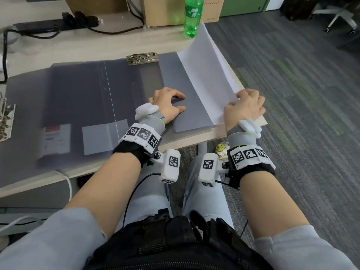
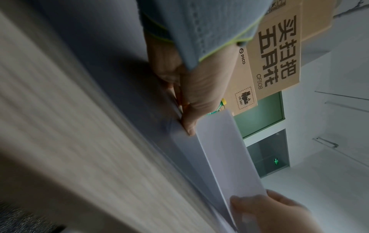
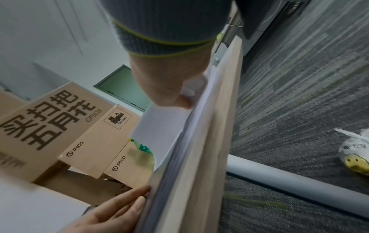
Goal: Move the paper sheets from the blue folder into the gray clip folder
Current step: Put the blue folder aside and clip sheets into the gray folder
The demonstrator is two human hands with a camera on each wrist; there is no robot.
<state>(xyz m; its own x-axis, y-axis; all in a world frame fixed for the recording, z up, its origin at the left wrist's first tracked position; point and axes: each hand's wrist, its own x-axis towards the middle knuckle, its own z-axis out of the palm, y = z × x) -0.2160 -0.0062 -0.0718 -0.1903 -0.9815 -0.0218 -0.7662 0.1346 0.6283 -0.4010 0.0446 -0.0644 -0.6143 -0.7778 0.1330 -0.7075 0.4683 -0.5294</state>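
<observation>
Already lifted at one edge, the paper sheets (image 1: 202, 75) stand tilted in the right hand (image 1: 244, 108), not yet clipped.

Right fingers (image 1: 251, 96) curl over the sheets' near corner and pinch it; more sheets lie flat beneath them at the desk (image 1: 194, 136) edge. Just left of those fingers, the left hand (image 1: 168, 105) presses flat, fingers spread, on the gray folder (image 1: 187, 106). Beyond the left fingertips sits the metal clip (image 1: 142, 57), seemingly holding nothing. Sliding the sheets under the clip is still to come; a green bottle (image 1: 192, 16) stands far beyond.
</observation>
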